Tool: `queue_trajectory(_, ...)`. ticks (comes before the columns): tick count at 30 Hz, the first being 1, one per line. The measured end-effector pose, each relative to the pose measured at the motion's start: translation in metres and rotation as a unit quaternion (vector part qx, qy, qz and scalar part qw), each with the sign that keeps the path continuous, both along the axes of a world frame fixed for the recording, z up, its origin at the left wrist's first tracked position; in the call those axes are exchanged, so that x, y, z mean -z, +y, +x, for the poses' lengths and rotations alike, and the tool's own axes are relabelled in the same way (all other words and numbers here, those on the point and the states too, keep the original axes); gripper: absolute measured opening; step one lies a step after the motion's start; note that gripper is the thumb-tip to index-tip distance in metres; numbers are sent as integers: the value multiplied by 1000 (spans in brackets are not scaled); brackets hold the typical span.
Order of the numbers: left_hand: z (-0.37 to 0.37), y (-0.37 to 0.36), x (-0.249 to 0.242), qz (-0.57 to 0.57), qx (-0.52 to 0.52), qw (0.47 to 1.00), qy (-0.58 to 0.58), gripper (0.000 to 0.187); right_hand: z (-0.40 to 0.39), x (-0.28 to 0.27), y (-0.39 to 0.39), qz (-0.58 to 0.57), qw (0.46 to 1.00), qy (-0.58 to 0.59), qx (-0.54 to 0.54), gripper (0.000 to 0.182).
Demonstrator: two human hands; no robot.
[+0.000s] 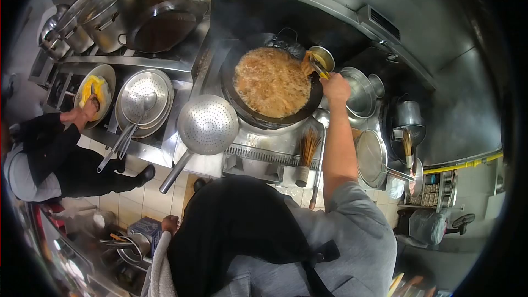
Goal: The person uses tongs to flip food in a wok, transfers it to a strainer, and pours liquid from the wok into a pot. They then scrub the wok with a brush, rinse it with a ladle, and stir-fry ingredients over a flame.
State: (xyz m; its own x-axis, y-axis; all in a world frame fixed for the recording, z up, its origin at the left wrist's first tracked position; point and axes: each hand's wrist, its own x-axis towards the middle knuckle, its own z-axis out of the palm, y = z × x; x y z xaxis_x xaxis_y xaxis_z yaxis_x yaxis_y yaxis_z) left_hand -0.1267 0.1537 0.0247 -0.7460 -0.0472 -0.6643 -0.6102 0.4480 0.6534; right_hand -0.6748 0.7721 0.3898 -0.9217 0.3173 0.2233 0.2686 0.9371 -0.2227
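My right hand (336, 89) is closed around tongs (319, 69) with some yellow on them, at the right rim of a large wok (228, 85). The tongs' tips hold an orange-brown fried piece (307, 64) over the rim, beside a small metal pot (324, 55). Bubbling oil with golden pieces (272, 83) fills the wok. My left hand (170, 224) hangs low at my left side near a blue box (147, 230). Its fingers are curled, and anything inside them is hidden.
A perforated skimmer (208, 125) lies left of the wok. Nearer me are a bamboo brush (308, 151) and a round strainer (370, 158). At left, a co-worker's hands (88, 111) work over a bowl (104, 74). Tall pots (107, 16) stand behind.
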Motion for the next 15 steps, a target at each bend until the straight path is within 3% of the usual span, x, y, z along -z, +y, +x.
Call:
queue_trajectory(2,-10,19,-7,-51,-272,951,-137,21,-3,12,-15,75,997,5,2,26)
queue_trajectory(3,-13,15,-8,-51,-273,951,-136,21,-3,22,-23,75,997,5,1,26)
queue_trajectory(5,-16,0,-6,-77,-115,989,-54,18,-5,46,-38,105,994,2,-36,22)
queue_trajectory(6,-13,-6,5,-77,-115,989,-53,18,-3,56,-44,104,994,2,-37,22)
queue_trajectory(8,-7,-10,23,-45,-85,995,25,19,4,70,-56,99,989,-76,-75,38)
queue_trajectory(12,-1,0,9,3,-116,991,62,17,40,54,-77,66,984,-149,-77,38)
queue_trajectory(14,-12,17,-31,-41,-185,979,-71,16,57,24,-79,36,984,-145,-93,40)
queue_trajectory(15,-10,21,-36,-41,-188,979,-72,16,58,18,-75,5,984,-140,-105,43)
